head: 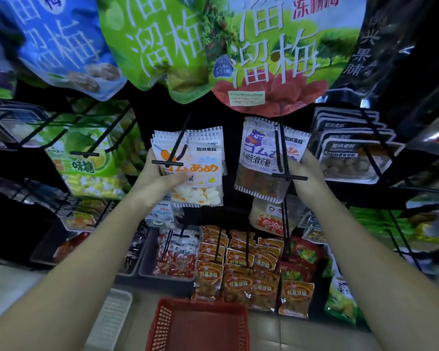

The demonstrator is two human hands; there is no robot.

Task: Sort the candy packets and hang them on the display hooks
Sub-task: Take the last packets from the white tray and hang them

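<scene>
Candy packets (200,173) of the fried-egg kind sit fanned in your left hand (157,174), which grips them by their left edge, and the left hook (174,150) crosses their header strips; your right hand (306,171) grasps the bear gummy packets (261,163) by their right edge at the right hook (282,153). One kind per hand, one hook each, probably to keep the sorts apart; side grips leave the header holes free. Whether any packet is threaded on, I cannot tell. The red basket (162,320) sits below, between your forearms
</scene>
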